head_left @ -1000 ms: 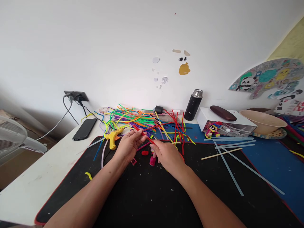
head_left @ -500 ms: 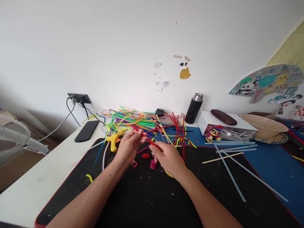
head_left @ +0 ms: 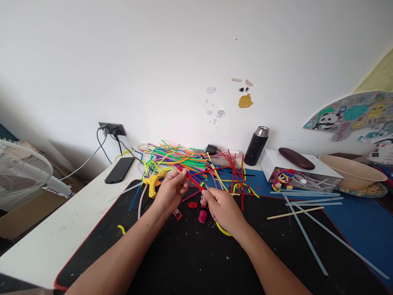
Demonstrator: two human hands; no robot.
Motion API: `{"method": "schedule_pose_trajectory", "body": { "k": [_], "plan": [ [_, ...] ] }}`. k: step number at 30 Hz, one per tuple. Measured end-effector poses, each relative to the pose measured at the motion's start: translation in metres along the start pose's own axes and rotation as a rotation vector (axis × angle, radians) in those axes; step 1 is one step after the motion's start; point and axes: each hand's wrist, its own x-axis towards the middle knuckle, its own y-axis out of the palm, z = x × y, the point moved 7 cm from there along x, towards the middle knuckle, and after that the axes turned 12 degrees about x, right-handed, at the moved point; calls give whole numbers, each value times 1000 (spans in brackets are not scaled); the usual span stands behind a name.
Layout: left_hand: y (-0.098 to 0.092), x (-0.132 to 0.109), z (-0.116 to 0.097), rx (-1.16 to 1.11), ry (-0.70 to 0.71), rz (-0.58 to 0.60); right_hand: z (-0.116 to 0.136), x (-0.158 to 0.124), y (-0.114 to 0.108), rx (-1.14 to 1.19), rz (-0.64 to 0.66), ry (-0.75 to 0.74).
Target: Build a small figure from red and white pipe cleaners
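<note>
No word, number or brand can be read with certainty. On the wall [head_left: 172, 73] beyond the back edge of the desk [head_left: 39, 241], a gold sticker [head_left: 245, 101] bears a faint line of small marks, too tiny to make out. Farther right, above the desk's right end, a white sheet [head_left: 387, 153] carries a dark patch with pale strokes; these may be written characters, but at this size they are illegible.
</note>
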Motion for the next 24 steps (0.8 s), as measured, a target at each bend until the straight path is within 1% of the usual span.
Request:
{"method": "schedule_pose_trajectory", "body": {
  "k": [4, 7, 12, 16, 19, 24],
  "plan": [
    [-3, 3, -2, -44, -22, 20, -1, 0, 1, 53, 10, 42],
    [-7, 5, -2, -41, -37, 5, 0, 0, 1, 110, 14, 58],
    [-11, 6, -5, -57, -28, -36, 2, 0, 2, 125, 33, 40],
    [-14, 8, -4, -57, -24, -60, 3, 0, 0, 114, 22, 17],
    [-17, 9, -4, -76, -27, -91, 3, 0, -2, 52, 3, -2],
    [-19, 8, -4, -61, -40, -128, 14, -1, -6, -182, -72, -126]
  ]
}}
